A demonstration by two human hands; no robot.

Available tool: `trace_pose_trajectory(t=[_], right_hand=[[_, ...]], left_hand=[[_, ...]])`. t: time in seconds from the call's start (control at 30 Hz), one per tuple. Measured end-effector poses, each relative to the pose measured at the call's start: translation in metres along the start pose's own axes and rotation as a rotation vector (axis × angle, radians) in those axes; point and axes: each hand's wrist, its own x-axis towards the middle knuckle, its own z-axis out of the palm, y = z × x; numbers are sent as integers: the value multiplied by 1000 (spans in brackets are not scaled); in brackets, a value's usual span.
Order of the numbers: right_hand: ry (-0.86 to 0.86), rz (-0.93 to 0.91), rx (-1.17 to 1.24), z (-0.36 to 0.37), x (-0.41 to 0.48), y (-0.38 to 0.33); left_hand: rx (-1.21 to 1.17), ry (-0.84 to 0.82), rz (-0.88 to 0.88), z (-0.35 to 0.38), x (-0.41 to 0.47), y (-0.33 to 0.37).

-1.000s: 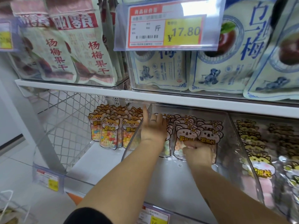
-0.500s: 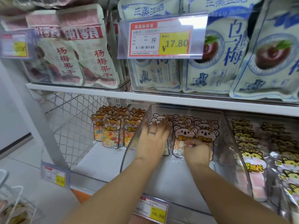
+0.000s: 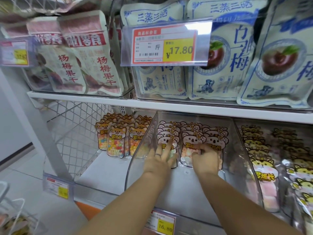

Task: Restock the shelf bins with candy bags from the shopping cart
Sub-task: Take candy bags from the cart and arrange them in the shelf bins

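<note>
Rows of pink koala candy bags [image 3: 193, 139] stand upright at the back of a clear plastic shelf bin [image 3: 186, 194]. My left hand [image 3: 160, 158] reaches into the bin, and its straight, spread fingers press against the left row of koala bags. My right hand [image 3: 205, 157] is beside it, its fingers curled on the front koala bag of the middle row. Both forearms stretch over the bin's bare front floor.
Orange dog candy bags [image 3: 116, 141] stand on the shelf left of the bin, by a wire mesh side. A bin of yellow tiger bags [image 3: 264, 168] lies to the right. Larger snack bags and a 17.80 price tag [image 3: 166, 45] hang above. The cart's wire edge [image 3: 15, 209] shows at the bottom left.
My left hand came down from the bin's left wall and now lies flat against the koala bags. My right hand stayed on the front bag. The view shifted slightly.
</note>
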Motion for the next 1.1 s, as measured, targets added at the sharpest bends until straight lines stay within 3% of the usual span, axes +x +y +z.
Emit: trace_pose_trajectory(t=[0.37, 0.6, 0.7, 0.93, 1.0, 1.1], right_hand=[[-21, -29, 89, -22, -18, -13], [-288, -192, 260, -35, -83, -56], [-464, -271, 323, -33, -124, -85], [-911, -511, 302, 7, -244, -152], [-1064, -664, 153, 26, -276, -162], [-1178, -1035, -138, 54, -317, -167]], left_hand=[[-10, 27, 0, -8, -30, -2], [-442, 433, -104, -29, -112, -24], [-603, 576, -229, -25, -176, -44], [-859, 702, -660, 40, -320, -119], [-897, 705, -791, 65, -352, -137], [-921, 714, -950, 97, -392, -162]])
